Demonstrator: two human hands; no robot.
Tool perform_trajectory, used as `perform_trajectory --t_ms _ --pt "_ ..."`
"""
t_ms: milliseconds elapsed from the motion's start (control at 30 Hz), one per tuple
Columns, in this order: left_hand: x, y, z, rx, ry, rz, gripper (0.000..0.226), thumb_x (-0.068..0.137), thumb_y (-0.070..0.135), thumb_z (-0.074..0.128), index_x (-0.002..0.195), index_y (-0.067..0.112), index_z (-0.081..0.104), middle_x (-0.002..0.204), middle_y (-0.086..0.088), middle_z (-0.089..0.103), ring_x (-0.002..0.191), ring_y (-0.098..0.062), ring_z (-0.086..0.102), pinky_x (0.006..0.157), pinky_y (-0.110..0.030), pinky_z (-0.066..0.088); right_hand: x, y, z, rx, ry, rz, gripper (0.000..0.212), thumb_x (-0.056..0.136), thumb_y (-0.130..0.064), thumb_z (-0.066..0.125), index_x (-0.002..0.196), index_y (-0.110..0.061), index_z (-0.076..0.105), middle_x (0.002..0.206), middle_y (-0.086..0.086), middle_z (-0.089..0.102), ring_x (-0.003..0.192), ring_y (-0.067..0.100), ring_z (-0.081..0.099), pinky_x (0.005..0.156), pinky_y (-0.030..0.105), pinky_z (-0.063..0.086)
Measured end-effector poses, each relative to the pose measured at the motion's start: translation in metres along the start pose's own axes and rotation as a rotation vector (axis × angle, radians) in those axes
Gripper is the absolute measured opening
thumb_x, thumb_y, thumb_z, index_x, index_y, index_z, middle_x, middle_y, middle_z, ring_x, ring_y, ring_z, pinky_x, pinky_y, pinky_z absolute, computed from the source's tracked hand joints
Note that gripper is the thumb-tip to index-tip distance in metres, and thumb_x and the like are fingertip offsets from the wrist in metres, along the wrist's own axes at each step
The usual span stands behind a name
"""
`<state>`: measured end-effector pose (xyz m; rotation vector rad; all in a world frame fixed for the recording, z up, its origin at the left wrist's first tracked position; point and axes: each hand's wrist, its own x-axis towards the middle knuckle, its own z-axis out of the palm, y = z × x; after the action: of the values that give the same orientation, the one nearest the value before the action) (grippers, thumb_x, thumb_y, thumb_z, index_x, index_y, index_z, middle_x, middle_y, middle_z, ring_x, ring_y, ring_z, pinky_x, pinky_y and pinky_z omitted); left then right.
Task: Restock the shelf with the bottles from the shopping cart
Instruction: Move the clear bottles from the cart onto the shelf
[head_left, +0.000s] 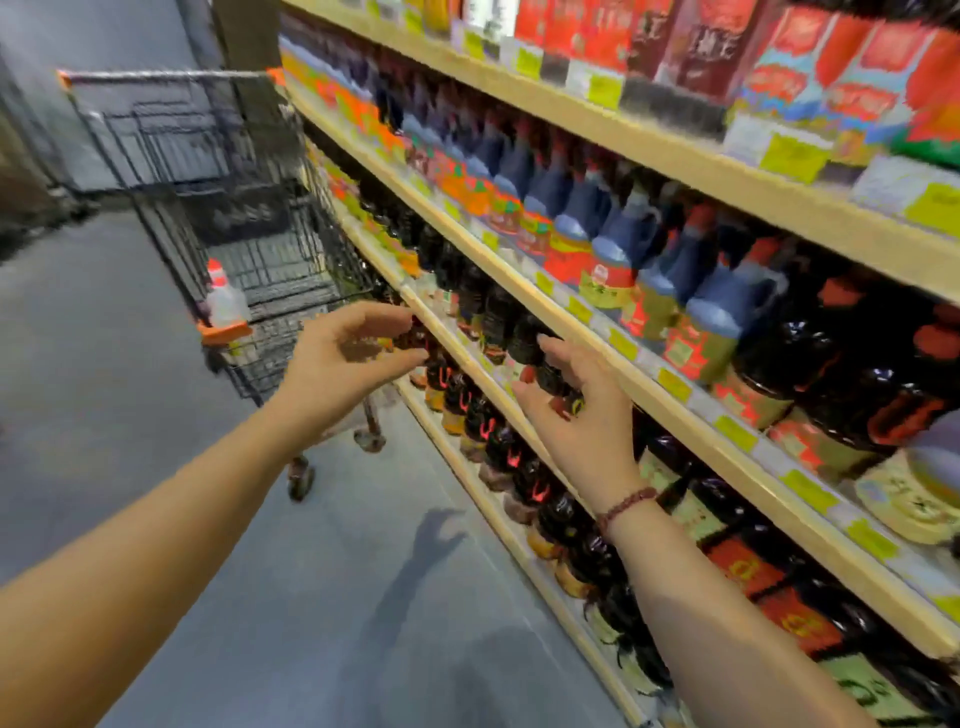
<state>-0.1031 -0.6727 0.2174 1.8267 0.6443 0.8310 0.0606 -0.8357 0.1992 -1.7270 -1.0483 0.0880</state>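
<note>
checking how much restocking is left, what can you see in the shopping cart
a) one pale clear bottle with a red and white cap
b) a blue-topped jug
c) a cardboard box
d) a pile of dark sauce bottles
a: a single pale clear bottle with a red and white cap stands upright at the near corner of the wire shopping cart.

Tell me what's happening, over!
Left hand open, empty, by shelf edge. Right hand open at dark bottles. Clear bottle in cart. Nothing blocking.
</note>
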Motion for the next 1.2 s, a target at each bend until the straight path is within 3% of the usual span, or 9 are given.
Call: perform_trajectory --t_ms 167,333,433,500,667,767,933,1033,1200 --pt "0.007 -0.031 -0.058 -0.036 0.116 -0.062 0.04 0.065 0.032 0.078 0.103 0.024 0.067 0.106 0.005 0.069 0.102 -0.009 0.064 0.093 -0.035 0.053 0.041 -0.026 0.08 0.059 -0.125 -0.078 0.041 0.08 -0.024 0.071 0.119 -0.026 0.058 0.114 -0.008 0.059 0.108 0.005 0.055 0.097 0.027 0.045" --pt "0.016 -0.068 -0.108 0.007 0.173 -0.14 0.038 0.07 0.023 0.079 0.105 0.025 0.066 0.106 0.01 0.068 0.1 0.0 0.063 0.091 -0.027 0.051 0.079 -0.04 0.15 0.088 -0.27 -0.107 0.041 0.081 -0.025 0.07 0.12 -0.028 0.056 0.114 -0.012 0.057 0.107 -0.001 0.052 0.09 0.005 0.039" --pt "0.029 -0.095 -0.137 0.021 0.257 -0.192 0.038 0.071 0.02 0.079 0.107 0.021 0.067 0.105 0.009 0.067 0.096 0.002 0.062 0.088 -0.022 0.05 0.104 -0.038 0.189 0.114 -0.355 -0.131 0.041 0.082 -0.022 0.069 0.119 -0.03 0.054 0.115 -0.008 0.057 0.106 -0.003 0.051 0.085 -0.002 0.036" --pt "0.041 -0.115 -0.152 0.015 0.307 -0.22 0.036 0.071 0.019 0.079 0.104 0.024 0.067 0.103 0.008 0.067 0.094 0.001 0.062 0.086 -0.019 0.05 0.124 -0.029 0.215 0.102 -0.399 -0.163 0.041 0.082 -0.022 0.069 0.12 -0.029 0.055 0.116 -0.007 0.057 0.107 -0.001 0.052 0.09 0.003 0.038" --pt "0.093 -0.17 -0.188 0.089 0.361 -0.303 0.037 0.068 0.023 0.082 0.102 0.03 0.067 0.101 0.013 0.069 0.096 -0.001 0.062 0.086 -0.022 0.049 0.189 0.001 0.287 0.132 -0.506 -0.131 0.041 0.08 -0.02 0.072 0.116 -0.033 0.056 0.115 -0.005 0.059 0.109 0.005 0.054 0.098 0.032 0.046" --pt "0.132 -0.197 -0.208 0.084 0.409 -0.353 0.036 0.069 0.019 0.082 0.092 0.042 0.067 0.095 0.018 0.07 0.092 -0.004 0.061 0.081 -0.02 0.049 0.226 0.015 0.328 0.123 -0.564 -0.09 0.04 0.078 -0.022 0.073 0.111 -0.037 0.056 0.112 -0.007 0.059 0.108 0.008 0.055 0.097 0.039 0.046" --pt "0.184 -0.238 -0.233 0.044 0.493 -0.449 0.035 0.07 0.012 0.081 0.097 0.03 0.067 0.095 0.006 0.068 0.086 0.002 0.061 0.076 -0.018 0.046 0.283 0.019 0.394 0.025 -0.693 -0.196 0.041 0.08 -0.024 0.072 0.118 -0.019 0.059 0.108 -0.009 0.054 0.104 0.012 0.055 0.09 0.021 0.041" --pt "0.203 -0.255 -0.242 -0.013 0.529 -0.49 0.035 0.07 0.008 0.08 0.1 0.02 0.066 0.095 0.003 0.068 0.084 0.001 0.063 0.068 -0.011 0.048 0.301 0.019 0.429 0.071 -0.739 -0.149 0.04 0.08 -0.021 0.072 0.117 -0.026 0.056 0.109 -0.009 0.056 0.104 0.01 0.055 0.093 0.025 0.044" --pt "0.24 -0.293 -0.278 -0.045 0.547 -0.572 0.036 0.071 0.011 0.08 0.104 0.016 0.066 0.096 0.003 0.067 0.092 -0.009 0.062 0.077 -0.015 0.053 0.336 0.02 0.502 0.08 -0.774 -0.061 0.044 0.079 -0.024 0.071 0.12 -0.024 0.056 0.112 -0.008 0.057 0.105 0.007 0.053 0.094 0.023 0.043"
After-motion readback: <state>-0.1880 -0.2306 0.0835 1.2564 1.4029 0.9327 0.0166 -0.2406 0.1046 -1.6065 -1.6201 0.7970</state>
